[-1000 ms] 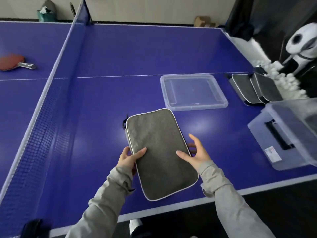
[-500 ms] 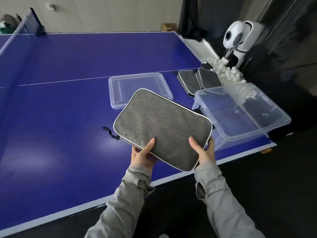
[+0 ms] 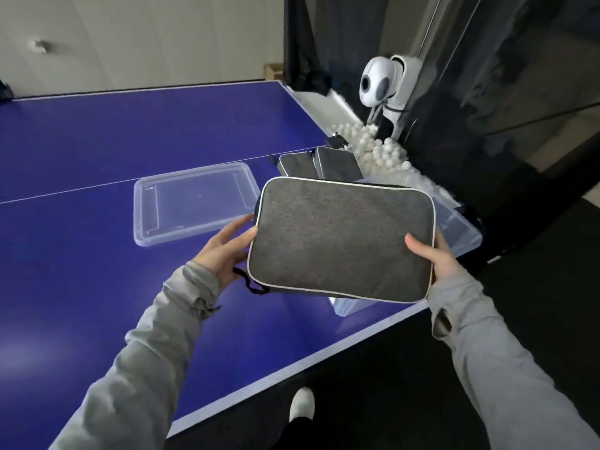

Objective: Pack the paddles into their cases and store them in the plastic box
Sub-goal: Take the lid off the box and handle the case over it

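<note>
A grey paddle case [image 3: 341, 238] with white piping is held flat in the air over the clear plastic box [image 3: 462, 233], hiding most of it. My right hand [image 3: 433, 258] grips the case's right end, thumb on top and fingers underneath. My left hand [image 3: 224, 251] touches the case's left edge with fairly straight, spread fingers, its thumb short of the top face. A black strap loop [image 3: 251, 284] hangs from the case's lower left corner. Two more grey cases [image 3: 319, 164] lie on the blue table behind it.
The box's clear lid [image 3: 194, 203] lies flat on the table [image 3: 97, 271] to the left. Several white balls [image 3: 383, 152] are piled past the table's right end under a white ball machine [image 3: 388, 86]. The table's near edge [image 3: 292, 365] runs diagonally below my arms.
The case has travelled right from the table and now hovers over the plastic box, turned level. My left hand's grip has loosened to a touch at the edge. The view has swung right.
</note>
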Demonstrator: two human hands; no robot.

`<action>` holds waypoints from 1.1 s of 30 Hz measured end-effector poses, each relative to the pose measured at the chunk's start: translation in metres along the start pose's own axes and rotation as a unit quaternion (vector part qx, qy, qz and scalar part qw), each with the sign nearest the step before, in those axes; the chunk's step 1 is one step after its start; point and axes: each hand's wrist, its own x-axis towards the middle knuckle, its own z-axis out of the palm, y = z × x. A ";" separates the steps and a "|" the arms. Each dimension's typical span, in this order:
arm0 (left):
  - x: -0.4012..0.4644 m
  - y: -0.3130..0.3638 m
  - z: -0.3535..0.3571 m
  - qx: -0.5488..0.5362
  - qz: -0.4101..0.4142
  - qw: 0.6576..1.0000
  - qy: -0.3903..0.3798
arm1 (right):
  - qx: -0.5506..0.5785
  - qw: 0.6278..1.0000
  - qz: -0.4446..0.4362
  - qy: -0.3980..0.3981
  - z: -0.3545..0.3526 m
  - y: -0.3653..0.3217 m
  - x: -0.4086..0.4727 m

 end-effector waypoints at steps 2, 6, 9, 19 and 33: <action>0.028 0.002 0.023 0.016 0.000 1.000 0.013 | -0.017 1.000 0.002 -0.010 -0.015 -0.011 0.032; 0.078 -0.007 0.061 0.033 0.003 0.997 0.065 | -0.057 0.998 0.026 -0.008 -0.040 -0.029 0.101; 0.108 -0.016 0.086 0.035 0.005 0.996 0.083 | -0.088 0.995 0.044 -0.004 -0.059 -0.041 0.142; 0.168 -0.057 0.179 -0.027 -0.022 0.985 0.170 | -0.194 0.978 0.068 -0.036 -0.128 -0.057 0.248; 0.199 -0.130 0.207 0.107 -0.126 0.915 0.369 | -0.351 0.919 0.107 -0.145 -0.143 0.044 0.313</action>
